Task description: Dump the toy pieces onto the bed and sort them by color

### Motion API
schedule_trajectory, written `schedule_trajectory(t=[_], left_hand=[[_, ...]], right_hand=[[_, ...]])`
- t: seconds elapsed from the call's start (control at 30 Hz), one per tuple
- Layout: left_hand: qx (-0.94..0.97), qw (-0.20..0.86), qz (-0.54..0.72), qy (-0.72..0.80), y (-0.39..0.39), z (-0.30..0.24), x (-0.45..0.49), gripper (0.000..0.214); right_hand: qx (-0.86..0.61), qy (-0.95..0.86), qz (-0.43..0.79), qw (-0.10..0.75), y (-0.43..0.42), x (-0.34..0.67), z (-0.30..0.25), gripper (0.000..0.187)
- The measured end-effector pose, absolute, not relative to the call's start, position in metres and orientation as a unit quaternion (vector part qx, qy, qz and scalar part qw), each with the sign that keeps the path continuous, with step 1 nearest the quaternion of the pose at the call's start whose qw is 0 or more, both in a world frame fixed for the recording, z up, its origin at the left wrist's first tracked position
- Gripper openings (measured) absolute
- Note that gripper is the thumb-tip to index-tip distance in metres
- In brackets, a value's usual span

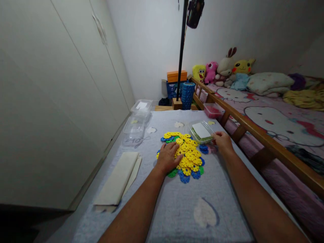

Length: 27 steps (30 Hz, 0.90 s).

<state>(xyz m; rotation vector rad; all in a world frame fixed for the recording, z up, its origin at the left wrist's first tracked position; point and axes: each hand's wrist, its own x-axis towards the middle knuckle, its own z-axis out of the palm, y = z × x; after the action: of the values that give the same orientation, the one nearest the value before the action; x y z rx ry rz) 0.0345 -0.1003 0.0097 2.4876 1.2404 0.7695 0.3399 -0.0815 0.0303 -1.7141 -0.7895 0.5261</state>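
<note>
Left hand: 1 (169,157), palm down at the near-left side of the disc pile, fingers parted and lying on it
Right hand: 1 (222,142), fingers closed on the near-right corner of the green-filled container
Green-filled container: 1 (211,130), clear, bearing 1 white label (199,129), just beyond the pile's right side; contact with the worktop cannot be told
Disc pile: 1 (188,155), mid-worktop, yellow discs mostly uppermost, blue and green at the edges; overlap prevents a count
Blue discs: a small group (203,149), just right of the pile, number not readable
Red-filled container: 1 (212,110), far right of the worktop, beside the bed rail (243,130)
Clear containers: at least 2 (134,127), far left of the worktop, overlapping in view
Cream folded item: 1 (118,177), left of the left forearm
Worktop: 1 (182,209), covered in grey-blue heart-print cloth
Plush toys: at least 4, on the bed
</note>
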Motion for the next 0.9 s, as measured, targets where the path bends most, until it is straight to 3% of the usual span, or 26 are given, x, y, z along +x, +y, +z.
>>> schedule_trajectory(t=[0.23, 0.47, 0.67, 0.9], left_hand=[[0.820, 0.077, 0.323, 0.467, -0.110, 0.017, 0.040, 0.034], [0.717, 0.248, 0.471, 0.450, -0.116, 0.026, 0.039, 0.031], [0.546, 0.421, 0.539, 0.483, -0.118, 0.023, 0.038, 0.026], [0.510, 0.447, 0.540, 0.498, -0.115, 0.021, 0.038, 0.021]], right_hand=[[-0.671, -0.333, 0.300, 0.590, -0.122, 0.311, 0.054, 0.031], [-0.622, -0.389, 0.362, 0.575, -0.144, 0.247, 0.056, 0.036], [-0.655, -0.480, 0.350, 0.467, -0.139, 0.239, 0.057, 0.027], [-0.660, -0.556, 0.264, 0.431, -0.072, 0.252, 0.069, 0.024]])
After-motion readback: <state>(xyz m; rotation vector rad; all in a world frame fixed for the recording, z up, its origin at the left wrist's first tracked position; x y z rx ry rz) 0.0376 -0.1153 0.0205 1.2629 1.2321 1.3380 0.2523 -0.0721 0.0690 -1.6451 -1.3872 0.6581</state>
